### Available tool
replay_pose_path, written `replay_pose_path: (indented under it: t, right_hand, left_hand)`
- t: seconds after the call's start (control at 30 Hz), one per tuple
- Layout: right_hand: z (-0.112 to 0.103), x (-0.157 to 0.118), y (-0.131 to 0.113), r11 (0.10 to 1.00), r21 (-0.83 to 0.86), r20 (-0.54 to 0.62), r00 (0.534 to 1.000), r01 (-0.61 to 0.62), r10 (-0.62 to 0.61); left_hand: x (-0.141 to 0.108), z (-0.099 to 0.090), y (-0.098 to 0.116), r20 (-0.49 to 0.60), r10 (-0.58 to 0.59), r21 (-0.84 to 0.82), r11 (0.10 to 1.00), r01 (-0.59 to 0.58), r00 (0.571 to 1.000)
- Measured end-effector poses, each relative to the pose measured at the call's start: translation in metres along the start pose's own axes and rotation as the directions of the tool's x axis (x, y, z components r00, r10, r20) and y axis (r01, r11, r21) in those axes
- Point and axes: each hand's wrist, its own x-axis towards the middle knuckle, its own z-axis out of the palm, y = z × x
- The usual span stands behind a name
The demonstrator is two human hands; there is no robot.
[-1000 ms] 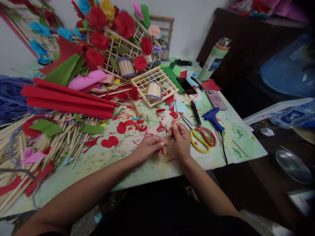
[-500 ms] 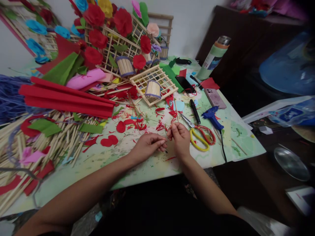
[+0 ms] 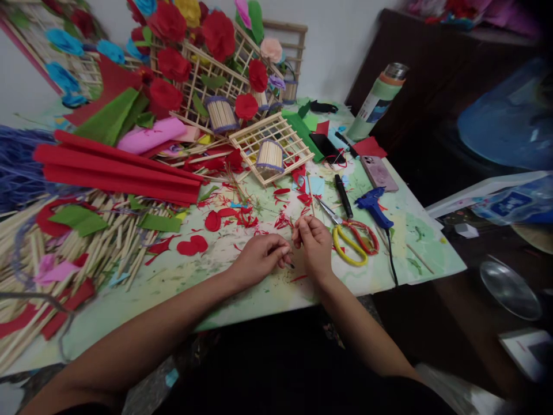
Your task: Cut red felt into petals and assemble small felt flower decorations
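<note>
My left hand (image 3: 264, 256) and my right hand (image 3: 313, 239) are close together over the table's front part, both with fingers pinched. Whatever thin or small thing they hold is too small to make out. Scissors (image 3: 351, 245) with yellow and red handles lie just right of my right hand. Behind them are a black pen-like item (image 3: 343, 196) and a blue glue gun (image 3: 375, 208). Red petal-shaped paper pieces (image 3: 192, 246) lie left of my left hand, and red scraps (image 3: 283, 220) are scattered beyond my fingers. A small bamboo lattice with a pocket (image 3: 270, 155) stands farther back.
Red folded paper (image 3: 116, 173) and a pile of sticks (image 3: 112, 242) cover the left side. Paper flowers (image 3: 218, 36) on lattices stand at the back. A green bottle (image 3: 375, 104), a black phone (image 3: 327, 148) and a pink phone (image 3: 380, 173) are at the right.
The fingertips of both hands have shifted very slightly, and the view has moved a little. Nothing on the table has visibly changed place.
</note>
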Motion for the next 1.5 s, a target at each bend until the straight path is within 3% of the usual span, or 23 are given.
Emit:
replay_pose_path:
  t: [0.37,0.67,0.8,0.87,0.97,1.03,1.13,1.3,1.5]
  right_hand:
    - [0.002,0.000,-0.002,0.996,0.063,0.043,0.997,-0.062,0.060]
    - [0.004,-0.002,-0.001,0.996,0.086,0.027,1.000,-0.016,0.014]
    - [0.003,-0.003,0.001,0.997,0.054,-0.057,0.997,0.055,-0.052]
    - [-0.003,0.002,0.000,0.995,0.049,-0.154,0.985,0.091,-0.083]
    - [-0.016,0.017,-0.006,0.976,0.044,-0.407,0.896,0.214,-0.178]
    - [-0.023,0.025,-0.011,0.953,0.019,-0.462,0.848,0.302,-0.259]
    - [-0.025,0.026,-0.015,0.948,0.047,-0.358,0.891,0.316,-0.279]
    - [-0.014,0.014,-0.006,0.976,0.165,-0.180,0.977,0.141,-0.111]
    - [-0.009,0.007,0.002,0.984,0.173,-0.065,0.998,0.028,-0.017]
  left_hand:
    - [-0.005,0.006,-0.004,-0.091,0.039,0.098,0.995,-0.030,0.995]
    - [-0.002,0.009,-0.011,-0.099,-0.051,-0.111,0.993,0.040,0.994]
    - [-0.002,0.010,-0.004,-0.081,-0.084,-0.142,0.987,0.072,0.993]
    - [-0.006,0.014,-0.004,-0.050,-0.122,-0.191,0.975,0.110,0.991]
    - [-0.012,0.023,-0.007,0.033,-0.142,-0.247,0.958,0.146,0.989]
    - [-0.014,0.025,-0.009,0.067,-0.125,-0.281,0.949,0.139,0.990]
    - [-0.010,0.021,-0.010,-0.010,-0.169,-0.386,0.910,0.152,0.985]
    - [0.000,0.009,-0.012,-0.183,-0.222,-0.523,0.847,0.096,0.958]
    - [0.003,0.008,-0.016,-0.246,-0.229,-0.485,0.870,0.085,0.942]
